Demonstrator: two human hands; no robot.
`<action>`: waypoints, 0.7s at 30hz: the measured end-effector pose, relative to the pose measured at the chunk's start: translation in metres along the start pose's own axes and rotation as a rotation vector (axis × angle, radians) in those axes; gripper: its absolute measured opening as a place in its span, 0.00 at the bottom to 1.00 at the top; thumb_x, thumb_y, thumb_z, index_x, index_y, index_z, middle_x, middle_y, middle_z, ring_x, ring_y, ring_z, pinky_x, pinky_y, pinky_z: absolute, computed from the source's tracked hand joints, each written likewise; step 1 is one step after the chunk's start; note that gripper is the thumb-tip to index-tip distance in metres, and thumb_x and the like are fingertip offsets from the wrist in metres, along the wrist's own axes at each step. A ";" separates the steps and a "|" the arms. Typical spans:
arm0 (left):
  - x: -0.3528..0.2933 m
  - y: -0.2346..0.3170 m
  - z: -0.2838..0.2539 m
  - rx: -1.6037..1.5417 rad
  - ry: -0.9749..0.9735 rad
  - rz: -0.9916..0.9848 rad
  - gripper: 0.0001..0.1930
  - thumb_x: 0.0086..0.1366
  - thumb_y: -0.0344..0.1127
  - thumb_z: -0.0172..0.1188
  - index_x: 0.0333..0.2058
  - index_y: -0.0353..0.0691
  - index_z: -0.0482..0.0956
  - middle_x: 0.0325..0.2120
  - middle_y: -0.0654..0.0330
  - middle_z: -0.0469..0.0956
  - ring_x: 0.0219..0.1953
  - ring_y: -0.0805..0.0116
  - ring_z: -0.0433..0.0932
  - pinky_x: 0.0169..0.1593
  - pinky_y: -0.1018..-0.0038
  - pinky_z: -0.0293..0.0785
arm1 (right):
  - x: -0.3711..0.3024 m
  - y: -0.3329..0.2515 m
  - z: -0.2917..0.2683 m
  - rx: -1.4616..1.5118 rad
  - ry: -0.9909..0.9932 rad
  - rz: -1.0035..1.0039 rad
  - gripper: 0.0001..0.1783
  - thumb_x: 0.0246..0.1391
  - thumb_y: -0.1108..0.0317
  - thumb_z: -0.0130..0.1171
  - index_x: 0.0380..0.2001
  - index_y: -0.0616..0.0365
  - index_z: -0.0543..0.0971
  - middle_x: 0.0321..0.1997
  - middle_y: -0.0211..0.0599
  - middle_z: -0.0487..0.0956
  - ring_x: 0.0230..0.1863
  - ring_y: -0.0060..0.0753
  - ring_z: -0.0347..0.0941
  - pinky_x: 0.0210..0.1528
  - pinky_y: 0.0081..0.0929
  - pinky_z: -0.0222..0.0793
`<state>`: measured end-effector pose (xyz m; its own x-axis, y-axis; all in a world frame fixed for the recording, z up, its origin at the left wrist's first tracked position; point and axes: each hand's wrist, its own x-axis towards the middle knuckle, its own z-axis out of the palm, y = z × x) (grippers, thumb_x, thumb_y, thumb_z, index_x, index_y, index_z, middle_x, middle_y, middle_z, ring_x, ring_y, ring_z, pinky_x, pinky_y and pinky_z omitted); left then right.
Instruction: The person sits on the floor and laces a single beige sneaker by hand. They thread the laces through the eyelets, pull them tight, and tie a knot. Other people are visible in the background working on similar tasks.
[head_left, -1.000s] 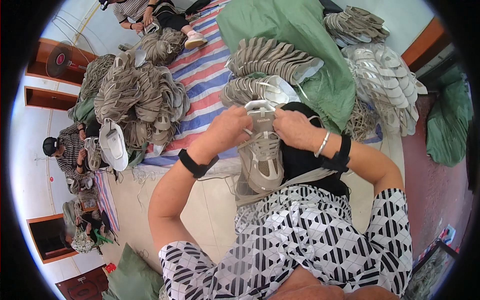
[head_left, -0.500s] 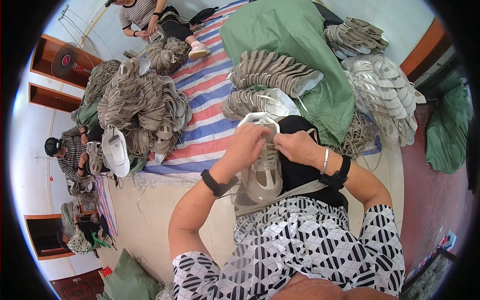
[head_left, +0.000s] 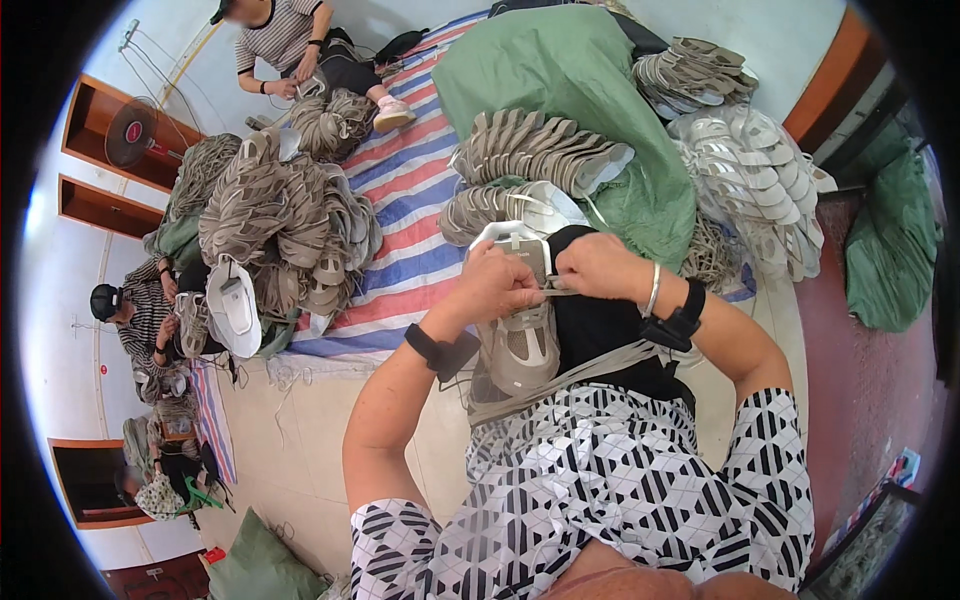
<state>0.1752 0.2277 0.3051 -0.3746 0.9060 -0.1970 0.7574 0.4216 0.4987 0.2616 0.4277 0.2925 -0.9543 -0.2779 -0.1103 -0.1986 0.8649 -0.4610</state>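
Note:
A beige shoe upper with a white inner lining lies on my lap, its toe toward me. At its lacing, my left hand is closed, thumb and fingertips pinching a flat beige shoelace. Just to the right, my right hand grips the same lace between closed fingers, so a short piece runs between both hands. My fingers cover part of the eyelets and tongue. More loose beige laces lie across my black-clothed lap beside the shoe upper.
Rows of stacked shoe uppers and a green sack lie ahead on the striped sheet. A large pile of uppers stands left. Bagged uppers are at right. Co-workers sit at the far left side.
My hands have come together over the lacing and slightly toward me, with the lace now stretched between them. More of the shoe upper's tongue shows. The whole view has shifted slightly.

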 end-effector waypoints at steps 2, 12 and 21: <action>0.000 -0.004 0.005 0.004 0.042 0.017 0.09 0.52 0.48 0.65 0.23 0.50 0.83 0.19 0.64 0.79 0.32 0.63 0.77 0.61 0.57 0.52 | 0.008 0.006 -0.022 0.384 0.006 -0.242 0.11 0.46 0.64 0.60 0.19 0.61 0.78 0.33 0.43 0.80 0.37 0.41 0.77 0.40 0.35 0.70; 0.008 0.016 0.023 0.130 0.235 -0.257 0.13 0.49 0.49 0.67 0.21 0.47 0.82 0.18 0.62 0.78 0.29 0.62 0.77 0.52 0.63 0.62 | -0.115 -0.023 -0.189 1.685 0.391 -0.919 0.12 0.59 0.66 0.53 0.21 0.53 0.70 0.22 0.27 0.65 0.23 0.26 0.62 0.48 0.34 0.60; -0.042 -0.032 -0.011 0.102 0.344 0.081 0.14 0.51 0.34 0.66 0.38 0.44 0.78 0.38 0.58 0.73 0.44 0.56 0.71 0.46 0.65 0.71 | -0.187 0.135 -0.143 1.749 1.040 -0.237 0.08 0.60 0.65 0.55 0.35 0.58 0.74 0.26 0.24 0.63 0.19 0.14 0.51 0.20 0.12 0.48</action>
<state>0.1609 0.1754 0.3064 -0.4564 0.8781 0.1439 0.8349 0.3667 0.4104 0.3810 0.6563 0.3766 -0.8151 0.5389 0.2126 -0.5345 -0.5579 -0.6349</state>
